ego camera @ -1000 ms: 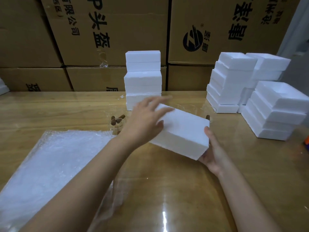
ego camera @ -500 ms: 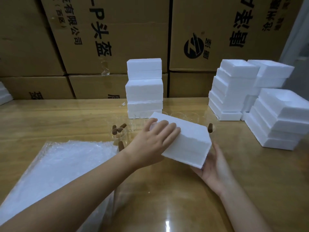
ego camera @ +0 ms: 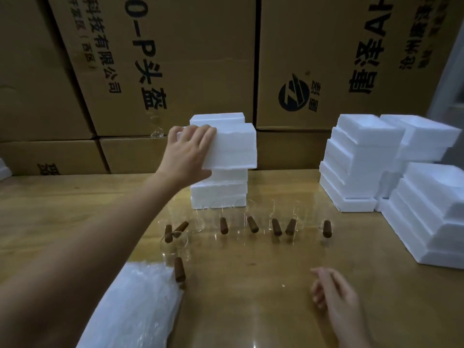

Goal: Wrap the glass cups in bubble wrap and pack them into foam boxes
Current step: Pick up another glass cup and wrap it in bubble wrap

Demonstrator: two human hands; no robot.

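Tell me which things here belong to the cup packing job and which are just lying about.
Job: foam box gripped by the left hand, stack of foam boxes under it, glass cups with brown handles, bubble wrap, empty foam boxes on the right.
Lying about: cardboard cartons behind the table.

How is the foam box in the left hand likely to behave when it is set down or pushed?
Probably very light: the left hand carries the foam box alone, gripping one end. It looks stiff, keeping its shape unsupported, though rough edges suggest it crumbles easily. It juts past the stack on the right, so released there it might tip off.
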